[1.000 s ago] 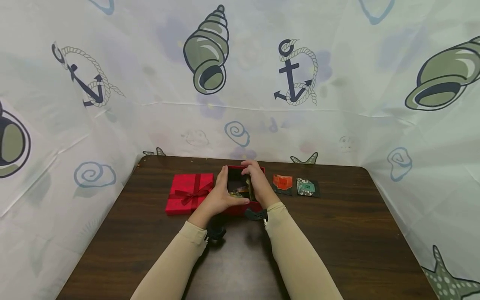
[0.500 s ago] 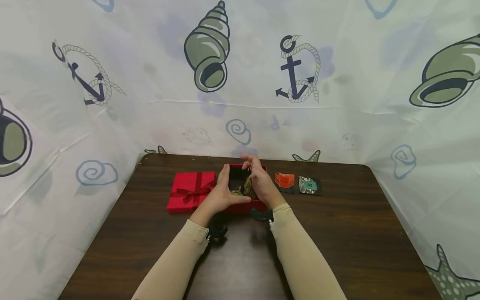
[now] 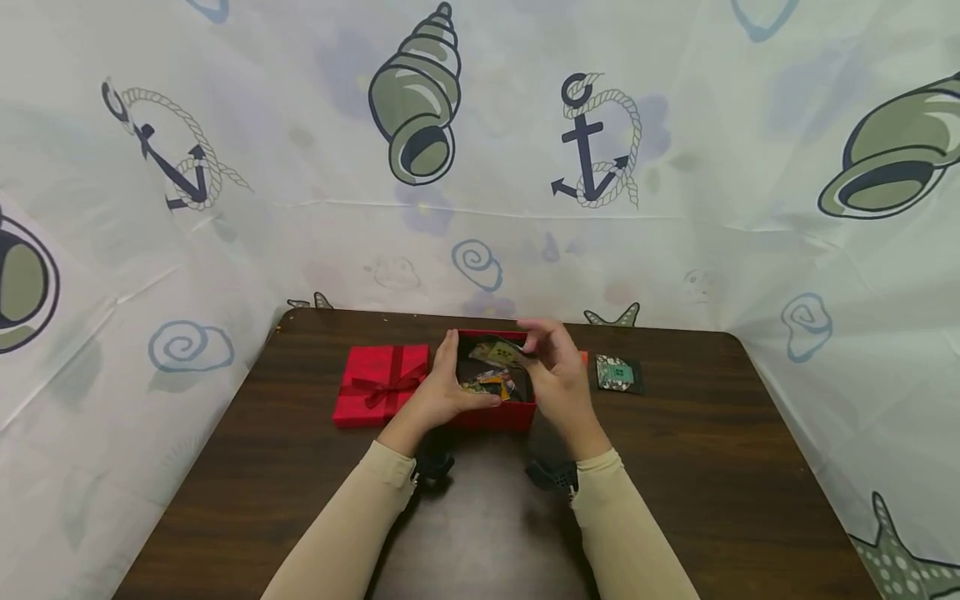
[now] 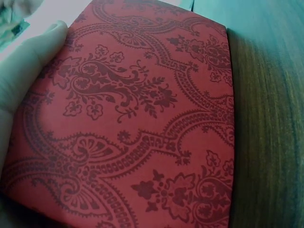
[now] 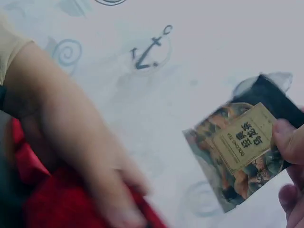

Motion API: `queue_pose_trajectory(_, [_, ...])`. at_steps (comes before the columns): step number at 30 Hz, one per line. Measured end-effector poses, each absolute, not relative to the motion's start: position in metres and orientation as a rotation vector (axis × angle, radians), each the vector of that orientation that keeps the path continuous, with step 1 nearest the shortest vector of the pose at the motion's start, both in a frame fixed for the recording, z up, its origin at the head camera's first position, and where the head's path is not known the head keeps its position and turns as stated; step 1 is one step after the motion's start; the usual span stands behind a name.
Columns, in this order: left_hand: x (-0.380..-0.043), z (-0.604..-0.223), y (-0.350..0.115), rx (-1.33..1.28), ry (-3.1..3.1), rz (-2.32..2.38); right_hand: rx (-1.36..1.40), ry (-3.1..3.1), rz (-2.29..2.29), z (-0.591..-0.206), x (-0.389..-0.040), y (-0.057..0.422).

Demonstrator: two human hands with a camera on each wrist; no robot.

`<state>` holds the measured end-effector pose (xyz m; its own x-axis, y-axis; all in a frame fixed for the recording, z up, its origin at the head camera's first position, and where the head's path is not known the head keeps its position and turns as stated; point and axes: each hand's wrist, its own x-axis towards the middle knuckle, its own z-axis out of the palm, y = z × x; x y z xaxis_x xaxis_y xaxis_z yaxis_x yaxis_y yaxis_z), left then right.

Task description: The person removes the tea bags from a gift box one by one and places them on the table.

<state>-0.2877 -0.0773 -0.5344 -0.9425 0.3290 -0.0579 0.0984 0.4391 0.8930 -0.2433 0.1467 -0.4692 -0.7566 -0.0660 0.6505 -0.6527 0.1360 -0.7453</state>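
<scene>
My right hand (image 3: 562, 379) pinches an oolong tea sachet (image 5: 242, 147) between thumb and fingers. In the head view the sachet hangs tilted over the red gift box (image 3: 491, 417), inside its far rim. More small tea sachets (image 3: 491, 385), some yellow and orange, lie at the bottom of the box. Along the box's left wall and near edge rests my left hand (image 3: 438, 392), fingers straight and thumb stretched to the right. The left wrist view shows that thumb (image 4: 47, 42) at the top edge of the patterned red box side.
Left of the box lies its red lid (image 3: 367, 371) with a ribbon bow. To the right a green-labelled sachet (image 3: 615, 372) is flat on the brown table (image 3: 697, 467); an orange one (image 3: 584, 357) is mostly behind my right hand. A white printed cloth (image 3: 495, 142) hangs behind.
My right hand has lifted the oolong tea sachet from upright among the others and moved to the right and toward me, turning its face into view. The left hand stays at the box.
</scene>
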Motion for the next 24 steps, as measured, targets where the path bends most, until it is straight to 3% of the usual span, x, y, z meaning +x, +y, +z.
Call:
queue_pose_trajectory(6, [-0.286,-0.533,-0.078,0.37,2.471,1.49,0.73,-1.832,1.238,-0.417,-0.204,0.191])
queue_pose_trajectory(12, [-0.288,-0.533,-0.078,0.376,2.487,1.478,0.539,-1.531,1.394,-0.382,-0.173,0.226])
queue_pose_trajectory(24, [-0.288,-0.533,-0.077,0.374,2.516,1.457,-0.059,-1.459,1.681,-0.395,-0.182,0.306])
